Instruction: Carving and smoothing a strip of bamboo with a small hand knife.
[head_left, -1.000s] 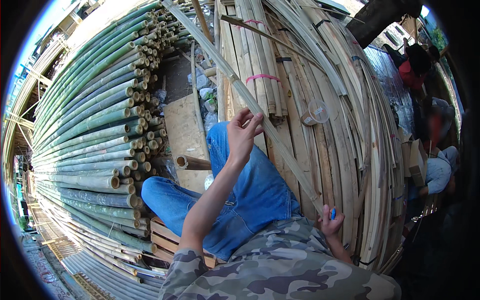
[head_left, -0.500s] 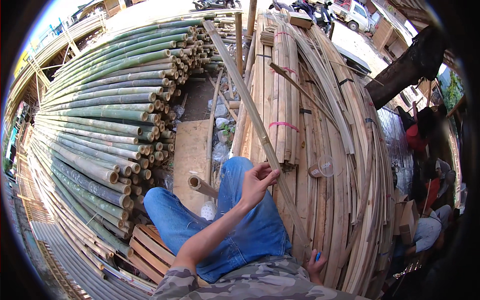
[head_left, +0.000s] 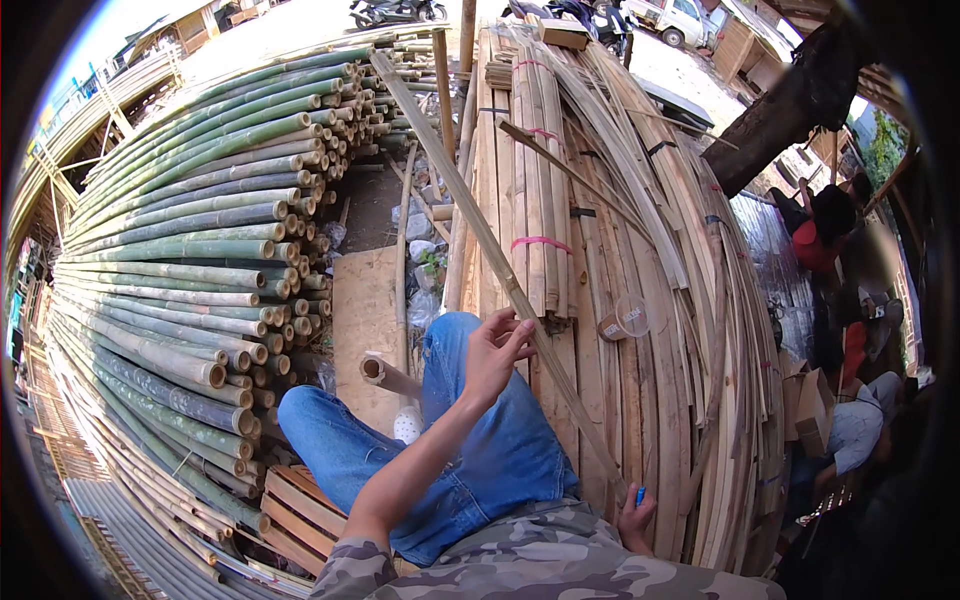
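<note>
A long, narrow bamboo strip slants across the view from the far upper left down to my right side. My left hand is beside its middle, above my knee, with loosely bent fingers and the fingertips against the strip. Low at my right hip, my right hand is closed around a small blue pen-like thing, only the tip of which shows. The lower end of the strip comes down next to this hand. Whether those fingers also grip it, I cannot tell.
Stacked green bamboo poles fill the left. Piled split strips lie on the right, with a bundle tied in pink and a clear cup on top. A short bamboo tube points up near my foot. People sit far right.
The view has shifted slightly, so the surroundings appear farther left. My left hand's fingers look a little more spread at the strip. My right hand stays by the strip's lower end.
</note>
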